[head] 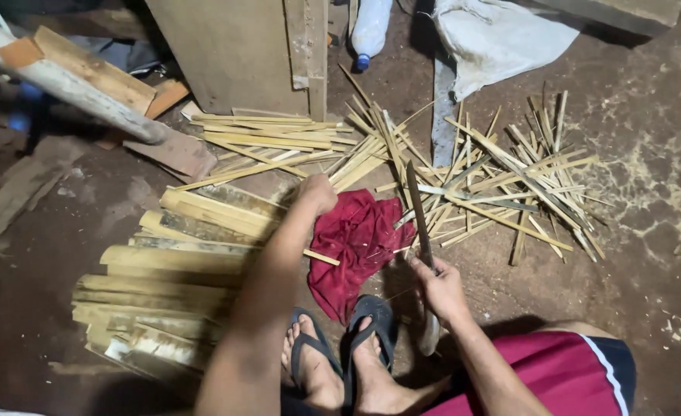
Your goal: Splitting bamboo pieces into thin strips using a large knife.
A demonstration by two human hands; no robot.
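My left hand point(316, 192) reaches forward over a dark red cloth point(359, 240), its fingers closed around the end of a thin bamboo strip point(321, 257). My right hand point(439, 289) grips the handle of a long knife point(418, 216), whose blade points away from me over the cloth's right edge. A stack of wide split bamboo slats point(163, 285) lies to my left. Thin bamboo strips point(502, 185) are scattered ahead and to the right. My feet in dark flip-flops point(371, 323) rest just below the cloth.
A wooden box or post point(240, 54) stands at the back. A round pole point(63, 85) and boards lie at the back left. A plastic bottle point(371, 27) and a white sack point(494, 38) lie behind the strips, on a dirt floor point(648, 231).
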